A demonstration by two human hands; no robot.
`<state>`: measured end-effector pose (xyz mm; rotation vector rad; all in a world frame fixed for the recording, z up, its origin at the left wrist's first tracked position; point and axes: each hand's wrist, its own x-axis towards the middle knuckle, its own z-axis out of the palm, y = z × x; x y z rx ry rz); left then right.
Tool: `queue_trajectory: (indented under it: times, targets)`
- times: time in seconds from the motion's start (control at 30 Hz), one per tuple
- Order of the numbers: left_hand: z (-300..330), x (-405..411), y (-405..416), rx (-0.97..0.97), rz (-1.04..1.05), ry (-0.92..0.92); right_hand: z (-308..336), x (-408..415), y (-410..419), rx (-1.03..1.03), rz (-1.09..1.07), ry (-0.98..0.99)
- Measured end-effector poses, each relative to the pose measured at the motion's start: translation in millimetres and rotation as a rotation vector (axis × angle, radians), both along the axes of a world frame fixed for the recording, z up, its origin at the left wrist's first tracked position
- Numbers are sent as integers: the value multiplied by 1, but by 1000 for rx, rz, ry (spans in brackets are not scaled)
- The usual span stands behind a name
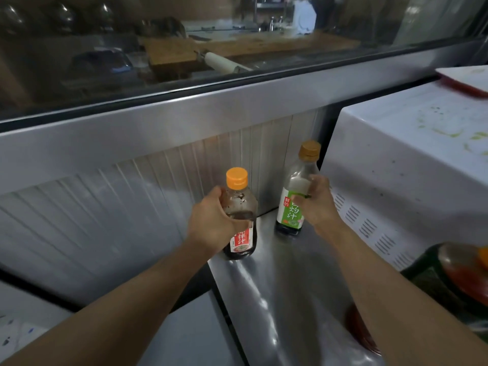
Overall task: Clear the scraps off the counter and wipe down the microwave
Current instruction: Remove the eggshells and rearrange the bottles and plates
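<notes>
Nearest the camera, both bare forearms reached forward over the stainless steel desk. At the right edge a dark bowl with reddish contents sat near the right forearm. The left hand was wrapped around a dark sauce bottle with an orange cap and red label, standing at the desk's left edge. The right hand curled round a taller bottle with a green label and gold cap, upright on the desk just beside the white microwave. The microwave stood at the right, its vented side facing the bottles, and its top carried green smears and dark specks. A red-and-white board lay on its far end. Behind ran a ribbed metal panel, then a glass window.
</notes>
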<state>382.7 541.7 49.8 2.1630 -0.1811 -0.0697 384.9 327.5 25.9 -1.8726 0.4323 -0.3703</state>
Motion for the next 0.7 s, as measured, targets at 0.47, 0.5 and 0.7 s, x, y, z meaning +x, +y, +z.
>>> queue_trajectory:
  times: [0.47,0.5,0.7]
  targets:
    - [1,-5,1,1,-2,-18,-55,-26,32,-158,-249,196]
    - [-1,-4,2,-1,0,-18,-61,-22,38,-199,-280,194]
    - [-13,0,7,-14,1,-64,-78,0,48,-288,-479,199]
